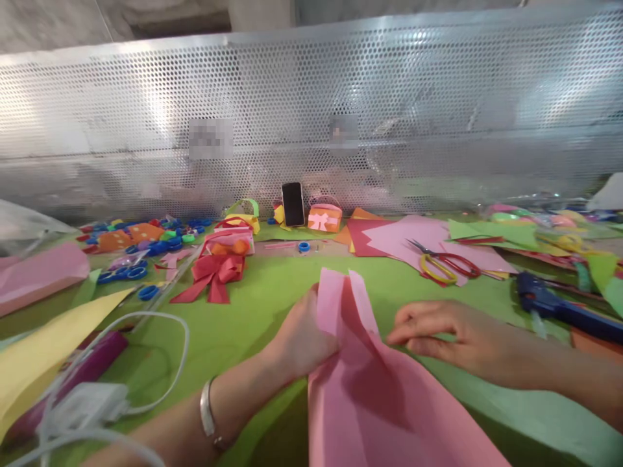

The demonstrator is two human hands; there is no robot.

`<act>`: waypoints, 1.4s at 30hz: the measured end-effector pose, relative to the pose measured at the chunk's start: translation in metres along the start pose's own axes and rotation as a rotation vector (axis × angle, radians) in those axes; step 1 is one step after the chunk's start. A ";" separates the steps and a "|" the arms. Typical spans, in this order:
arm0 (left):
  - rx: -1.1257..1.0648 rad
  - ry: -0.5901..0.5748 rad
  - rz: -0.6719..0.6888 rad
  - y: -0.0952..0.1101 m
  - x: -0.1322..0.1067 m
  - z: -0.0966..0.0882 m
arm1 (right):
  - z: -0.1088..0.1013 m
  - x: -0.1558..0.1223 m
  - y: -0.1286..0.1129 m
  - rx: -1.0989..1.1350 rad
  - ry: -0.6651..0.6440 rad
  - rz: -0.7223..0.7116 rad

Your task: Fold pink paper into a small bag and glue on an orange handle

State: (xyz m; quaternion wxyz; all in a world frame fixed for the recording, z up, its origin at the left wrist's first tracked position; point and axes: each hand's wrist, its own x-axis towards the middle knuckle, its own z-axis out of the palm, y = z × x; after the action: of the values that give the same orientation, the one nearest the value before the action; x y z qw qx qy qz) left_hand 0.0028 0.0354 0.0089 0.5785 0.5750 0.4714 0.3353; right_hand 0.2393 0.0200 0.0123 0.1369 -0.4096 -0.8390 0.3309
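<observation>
In the head view my left hand [304, 334] is closed around the upper left part of a large folded sheet of pink paper [394, 408]. The sheet's narrow upper end stands up in two flaps, with a darker pink fold between them. Just right of that end is my right hand [448, 331], fingers stretched out and thumb apart, with nothing visible in it. Its fingertips come close to the paper's edge; whether they touch I cannot tell. The sheet's lower part runs out of view at the bottom.
Scissors [440, 263] lie on pink sheets [413, 237] at the back right, near a dark blue glue gun [564, 305]. Red bow [217, 275], orange paper bag [325, 218] and phone [293, 203] stand at the back. A white cable [185, 337] loops at left over the green tabletop [272, 275].
</observation>
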 end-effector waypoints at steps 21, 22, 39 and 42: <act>1.315 -0.284 0.565 0.003 -0.024 0.004 | 0.034 0.002 0.009 -0.455 -0.027 -0.158; 1.319 -0.325 0.539 0.003 -0.022 0.004 | 0.036 0.003 0.010 -0.523 -0.013 -0.165; 1.430 -0.413 0.496 0.005 -0.018 0.002 | 0.026 0.038 0.019 -0.762 0.084 -0.132; 1.441 -0.391 0.566 0.000 -0.017 0.002 | 0.041 0.009 0.011 -0.694 0.051 -0.203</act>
State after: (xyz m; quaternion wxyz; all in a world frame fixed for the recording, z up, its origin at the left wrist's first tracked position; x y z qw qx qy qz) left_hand -0.0012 0.0191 0.0117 0.0294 0.9537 0.2983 -0.0248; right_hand 0.2196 0.0137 -0.0254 0.0428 -0.3546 -0.9340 0.0010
